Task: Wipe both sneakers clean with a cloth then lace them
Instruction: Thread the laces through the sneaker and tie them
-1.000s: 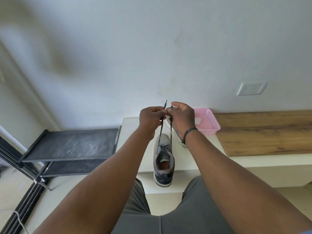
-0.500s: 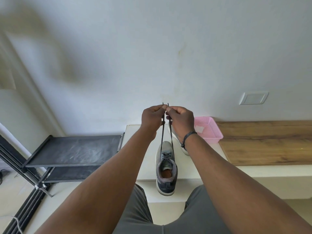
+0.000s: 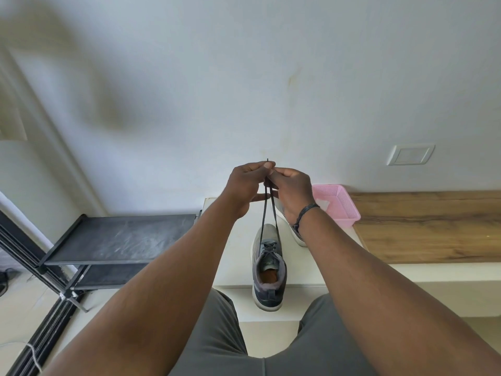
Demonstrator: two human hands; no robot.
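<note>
I am stretching both bare forearms out ahead of me and bringing my hands together, raised at the far end of my reach. My left hand (image 3: 245,185) is pinching the two thin dark lace ends (image 3: 269,210) between thumb and forefinger, while my right hand (image 3: 294,194), wearing a dark braided wristband (image 3: 305,213), is curling its fingers around them just beside it.

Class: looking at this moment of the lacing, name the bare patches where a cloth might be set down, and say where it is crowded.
Free: the wooden counter right of the pink basket; the white ledge left of the near sneaker; the black rack top. Crowded: mid-ledge, where left hand and right hand pinch the lace above both sneakers.
</note>
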